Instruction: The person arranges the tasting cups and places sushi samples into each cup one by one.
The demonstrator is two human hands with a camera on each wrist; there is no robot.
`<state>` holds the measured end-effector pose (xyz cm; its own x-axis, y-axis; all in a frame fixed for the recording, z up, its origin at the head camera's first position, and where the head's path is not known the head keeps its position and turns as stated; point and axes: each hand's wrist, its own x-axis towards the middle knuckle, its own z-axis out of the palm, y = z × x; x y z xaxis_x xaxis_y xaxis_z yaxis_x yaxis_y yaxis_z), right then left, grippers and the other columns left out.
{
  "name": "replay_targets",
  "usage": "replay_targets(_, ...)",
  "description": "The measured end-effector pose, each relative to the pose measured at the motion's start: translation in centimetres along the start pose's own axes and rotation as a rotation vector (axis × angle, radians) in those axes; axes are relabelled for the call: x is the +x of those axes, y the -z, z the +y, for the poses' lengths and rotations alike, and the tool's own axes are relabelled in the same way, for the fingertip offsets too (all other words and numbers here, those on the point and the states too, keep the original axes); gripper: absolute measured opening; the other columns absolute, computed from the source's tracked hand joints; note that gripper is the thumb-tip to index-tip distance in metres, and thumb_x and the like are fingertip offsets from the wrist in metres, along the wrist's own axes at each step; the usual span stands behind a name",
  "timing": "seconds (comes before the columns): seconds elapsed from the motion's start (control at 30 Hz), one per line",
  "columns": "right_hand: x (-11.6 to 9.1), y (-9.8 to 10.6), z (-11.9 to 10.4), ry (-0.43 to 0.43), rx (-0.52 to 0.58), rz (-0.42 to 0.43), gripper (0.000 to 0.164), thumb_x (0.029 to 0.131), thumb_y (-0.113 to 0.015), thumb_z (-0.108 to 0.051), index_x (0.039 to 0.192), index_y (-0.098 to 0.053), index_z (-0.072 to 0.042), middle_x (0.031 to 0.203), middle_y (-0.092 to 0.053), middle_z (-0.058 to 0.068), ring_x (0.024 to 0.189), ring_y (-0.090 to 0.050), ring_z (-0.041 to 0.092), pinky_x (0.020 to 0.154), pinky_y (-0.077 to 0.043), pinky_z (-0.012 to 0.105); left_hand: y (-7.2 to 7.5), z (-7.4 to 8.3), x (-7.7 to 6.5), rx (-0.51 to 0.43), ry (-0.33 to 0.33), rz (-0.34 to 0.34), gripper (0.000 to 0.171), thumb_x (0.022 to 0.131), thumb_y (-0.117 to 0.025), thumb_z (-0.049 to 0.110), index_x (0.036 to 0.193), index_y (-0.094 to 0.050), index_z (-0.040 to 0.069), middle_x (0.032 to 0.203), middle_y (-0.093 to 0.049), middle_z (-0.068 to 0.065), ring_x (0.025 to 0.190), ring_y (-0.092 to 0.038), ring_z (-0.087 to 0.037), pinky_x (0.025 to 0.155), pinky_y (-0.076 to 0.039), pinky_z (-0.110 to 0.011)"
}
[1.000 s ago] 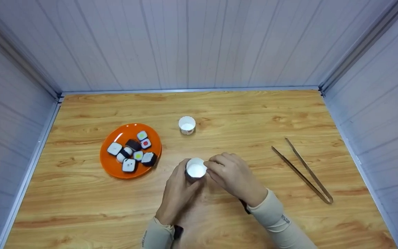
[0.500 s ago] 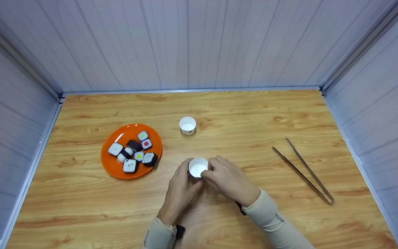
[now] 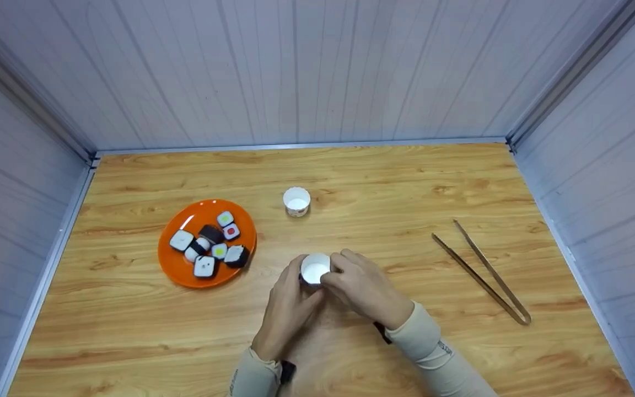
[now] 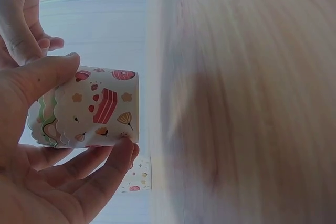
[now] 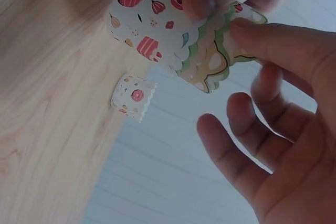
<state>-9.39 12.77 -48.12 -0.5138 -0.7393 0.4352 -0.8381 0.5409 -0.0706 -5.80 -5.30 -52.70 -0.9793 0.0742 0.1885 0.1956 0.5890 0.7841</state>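
My left hand (image 3: 287, 309) grips a short stack of nested paper baking cups (image 4: 100, 106) above the table. The outer cup is white with pink cake and donut prints; green and tan scalloped rims show out of its mouth. My right hand (image 3: 370, 289) pinches those inner rims between thumb and forefinger, its other fingers spread loosely, as the right wrist view shows. In the head view the stack's white inside (image 3: 315, 268) faces up. A single printed baking cup (image 3: 296, 202) stands upright on the table beyond the hands.
An orange plate (image 3: 177, 269) with several toy sushi pieces (image 3: 211, 234) lies left of the hands. Metal tongs (image 3: 485, 275) rest spread on the table (image 3: 383, 182) at the right. Pale panel walls (image 3: 317, 71) close off the back and both sides.
My right hand has shifted slightly left and closed its thumb and finger on the stack's rim. My left hand keeps its hold. The plate, single cup and tongs stay put.
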Motion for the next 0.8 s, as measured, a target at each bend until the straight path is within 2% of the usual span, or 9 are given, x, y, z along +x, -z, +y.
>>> replay_targets(0.27,0.0,0.2,0.2,-0.012,0.108,0.052,0.005,0.087,-0.078,-0.015,0.087,-0.073,-0.013,0.084,-0.056,0.0,0.072,-0.049,0.016,0.063,-0.045,0.029,0.1,0.1,0.0,-0.003,0.015,0.007,0.067,0.083,-0.083,0.016,0.139,-0.049,0.002,0.131,-0.058,-0.015,0.124,-0.054,-0.027,0.101,-0.044,-0.045)
replay_targets(0.4,0.2,0.9,0.3,-0.01,0.159,0.069,0.004,0.091,-0.074,-0.015,0.09,-0.075,-0.012,0.083,-0.055,-0.001,0.072,-0.048,0.015,0.061,-0.043,0.028,0.2,-0.1,0.0,0.01,0.002,0.021,0.066,0.083,-0.083,0.017,0.137,-0.049,0.001,0.13,-0.058,-0.016,0.123,-0.055,-0.027,0.101,-0.045,-0.045)
replay_targets(0.53,0.6,1.9,0.7,0.009,0.185,0.117,0.003,0.089,-0.075,-0.011,0.092,-0.075,-0.01,0.083,-0.054,-0.001,0.071,-0.048,0.014,0.06,-0.042,0.027,0.4,-0.3,0.0,0.008,-0.007,0.035,0.064,0.083,-0.083,0.015,0.137,-0.05,0.002,0.13,-0.058,-0.015,0.122,-0.055,-0.027,0.101,-0.045,-0.046)
replay_targets(0.67,1.3,2.9,2.1,0.002,0.186,0.158,0.006,0.086,-0.078,-0.009,0.091,-0.075,-0.008,0.082,-0.057,0.001,0.071,-0.052,0.015,0.061,-0.046,0.027,0.4,-0.5,-0.3,-0.002,0.016,0.039,0.065,0.083,-0.083,0.014,0.137,-0.05,0.002,0.129,-0.058,-0.016,0.121,-0.055,-0.028,0.1,-0.045,-0.047)
replay_targets(0.8,1.9,2.9,5.0,-0.092,0.153,0.134,0.005,0.087,-0.077,-0.009,0.091,-0.075,-0.006,0.084,-0.062,0.004,0.072,-0.056,0.017,0.063,-0.05,0.027,0.3,-0.5,-0.5,-0.012,0.039,0.02,0.067,0.083,-0.083,0.017,0.139,-0.049,0.002,0.13,-0.058,-0.016,0.121,-0.056,-0.028,0.1,-0.044,-0.048)
